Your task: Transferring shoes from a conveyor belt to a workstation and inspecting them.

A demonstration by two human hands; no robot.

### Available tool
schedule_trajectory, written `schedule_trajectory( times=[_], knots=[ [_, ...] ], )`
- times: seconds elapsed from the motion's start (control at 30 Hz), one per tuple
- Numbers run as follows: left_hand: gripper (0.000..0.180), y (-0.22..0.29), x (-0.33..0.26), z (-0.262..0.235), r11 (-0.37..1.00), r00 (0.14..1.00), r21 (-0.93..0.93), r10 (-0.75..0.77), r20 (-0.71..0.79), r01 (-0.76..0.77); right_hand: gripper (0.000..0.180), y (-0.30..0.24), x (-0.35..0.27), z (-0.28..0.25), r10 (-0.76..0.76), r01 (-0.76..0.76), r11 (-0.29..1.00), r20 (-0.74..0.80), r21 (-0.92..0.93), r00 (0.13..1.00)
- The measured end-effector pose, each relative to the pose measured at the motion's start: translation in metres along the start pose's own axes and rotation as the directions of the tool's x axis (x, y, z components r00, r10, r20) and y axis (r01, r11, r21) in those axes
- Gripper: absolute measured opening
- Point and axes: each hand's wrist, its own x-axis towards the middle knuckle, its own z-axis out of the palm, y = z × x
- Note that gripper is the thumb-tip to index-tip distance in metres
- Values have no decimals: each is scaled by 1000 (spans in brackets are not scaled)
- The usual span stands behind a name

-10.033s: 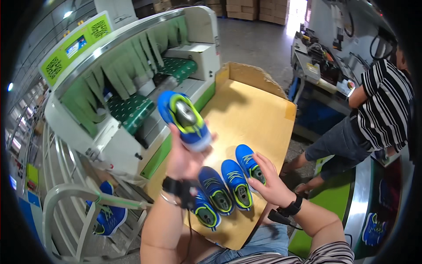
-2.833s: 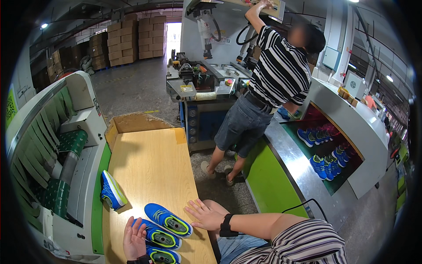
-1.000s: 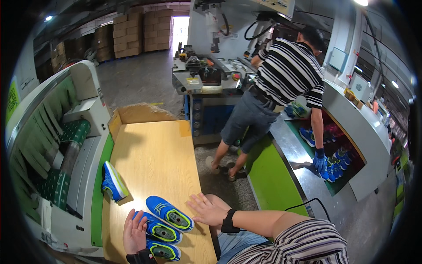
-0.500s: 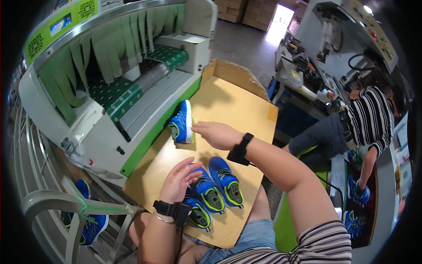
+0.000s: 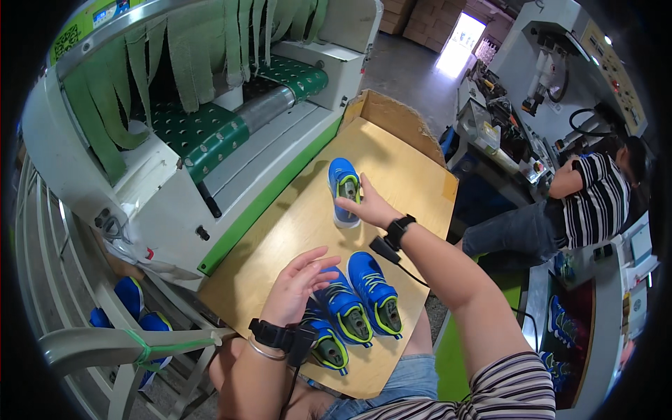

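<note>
My right hand (image 5: 369, 207) reaches across the wooden table (image 5: 406, 168) and grips a blue shoe with yellow-green trim (image 5: 344, 187) that stands further out, near the green machine edge. My left hand (image 5: 295, 287) hovers with fingers spread over the near group of three blue shoes (image 5: 358, 305), touching or almost touching the leftmost ones. Both wrists wear black bands.
A conveyor machine with a green perforated belt (image 5: 210, 133) and hanging green strips runs along the left. More blue shoes (image 5: 133, 308) lie on a rack below left. A person in a striped shirt (image 5: 588, 203) works at a bench on the right.
My right hand has closed around the far shoe and shifted it slightly. My left hand stays over the near shoes. The view has tilted a little.
</note>
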Motion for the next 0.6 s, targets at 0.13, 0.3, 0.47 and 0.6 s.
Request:
schedule_trajectory(
  times=[0.13, 0.3, 0.47, 0.6],
  knots=[
    [43, -1, 0, -7, 1000, 1000, 21, 21, -19, -20, 101, -4, 16, 13, 137, -138, 990, -65, -10, 988],
    [46, -2, 2, -13, 998, 998, 31, 52, -25, -52, 71, 2, -5, -19, 186, -182, 880, 34, 440, 982],
    [56, -10, -1, 0, 988, 974, -52, 136, -184, -148, 67, -50, -125, -53, -201, 156, 859, 40, 488, 979],
    [56, -4, -13, 6, 970, 980, -146, 199, 20, -194, 75, -79, -209, -56, -633, 658, 694, 186, -294, 751]
  ],
)
